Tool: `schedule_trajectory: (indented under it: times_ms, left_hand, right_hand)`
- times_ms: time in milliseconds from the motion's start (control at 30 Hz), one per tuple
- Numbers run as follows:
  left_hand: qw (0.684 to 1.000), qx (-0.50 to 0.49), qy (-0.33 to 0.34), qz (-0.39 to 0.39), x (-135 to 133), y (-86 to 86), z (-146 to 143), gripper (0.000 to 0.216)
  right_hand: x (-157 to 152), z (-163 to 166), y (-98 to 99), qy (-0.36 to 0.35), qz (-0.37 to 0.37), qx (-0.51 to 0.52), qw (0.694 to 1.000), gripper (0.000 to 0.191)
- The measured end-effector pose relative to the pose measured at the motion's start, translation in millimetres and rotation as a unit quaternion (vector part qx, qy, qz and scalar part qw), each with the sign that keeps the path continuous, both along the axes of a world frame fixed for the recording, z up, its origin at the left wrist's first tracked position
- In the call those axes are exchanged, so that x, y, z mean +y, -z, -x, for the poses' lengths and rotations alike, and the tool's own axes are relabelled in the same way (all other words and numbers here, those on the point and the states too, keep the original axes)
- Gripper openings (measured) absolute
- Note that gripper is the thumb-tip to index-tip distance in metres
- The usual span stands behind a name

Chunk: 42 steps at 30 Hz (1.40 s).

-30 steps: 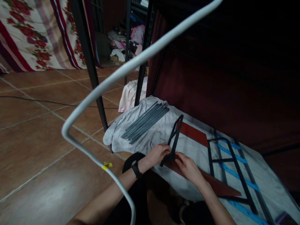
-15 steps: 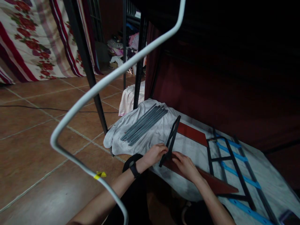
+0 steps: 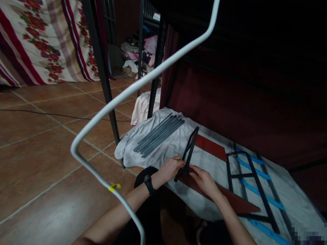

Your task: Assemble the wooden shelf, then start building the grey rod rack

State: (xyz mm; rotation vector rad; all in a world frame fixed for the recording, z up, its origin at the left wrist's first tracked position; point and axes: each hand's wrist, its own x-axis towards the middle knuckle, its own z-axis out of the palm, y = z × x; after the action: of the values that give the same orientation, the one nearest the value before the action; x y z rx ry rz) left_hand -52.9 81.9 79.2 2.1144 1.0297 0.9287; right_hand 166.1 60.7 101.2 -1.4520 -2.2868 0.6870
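Black frame (image 3: 191, 152): stands tilted between the two hands, its lower end at the fingertips, beside a long red-brown board (image 3: 242, 205). Left hand (image 3: 171, 169): fingers curled in, pinched on the frame's lower end (dark watch (image 3: 149, 184) on that wrist). Right hand (image 3: 203, 181): fingers loosely bent, tips at the frame's foot, over the board; cannot tell whether they grip. Hands close together, frame between. Beyond the frame, a red panel (image 3: 211, 146) lies flat on pale cloth (image 3: 206, 163). Grey rods (image 3: 158, 136) bundled leftward; second black frame (image 3: 242, 176) and blue strips (image 3: 263, 175) rightward. Bent white tube (image 3: 143, 81) crosses the foreground.
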Motion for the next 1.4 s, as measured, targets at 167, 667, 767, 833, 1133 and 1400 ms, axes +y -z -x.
schedule_trajectory:
  times_ms: [167,667,767,833,1133,1400]
  left_hand:
    - [1.000,-0.014,0.001,0.000,1,-0.4,0,0.025]
    - [0.999,0.025,0.009,-0.027,0,1.7,-2,0.022]
    - [0.999,0.034,0.014,-0.036,0,1.1,0,0.022]
    - [0.998,0.042,0.008,-0.038,-1,0.6,1,0.023]
    - [0.996,0.057,0.012,-0.063,-3,-0.4,-6,0.019]
    - [0.993,-0.106,-0.005,0.047,7,8.9,-8,0.014]
  right_hand:
    - [0,-1,-0.2,-0.006,0.004,0.010,1.000,0.036]
    - [2,-8,2.5,0.001,0.029,0.020,0.999,0.037]
    - [2,-8,2.4,0.006,0.030,0.019,0.999,0.037]
    - [2,-8,1.8,0.010,0.034,0.020,0.999,0.037]
    - [1,-7,-1.1,0.037,0.062,0.028,0.997,0.037]
    - [-3,0,-5.9,0.048,0.080,0.027,0.995,0.024]
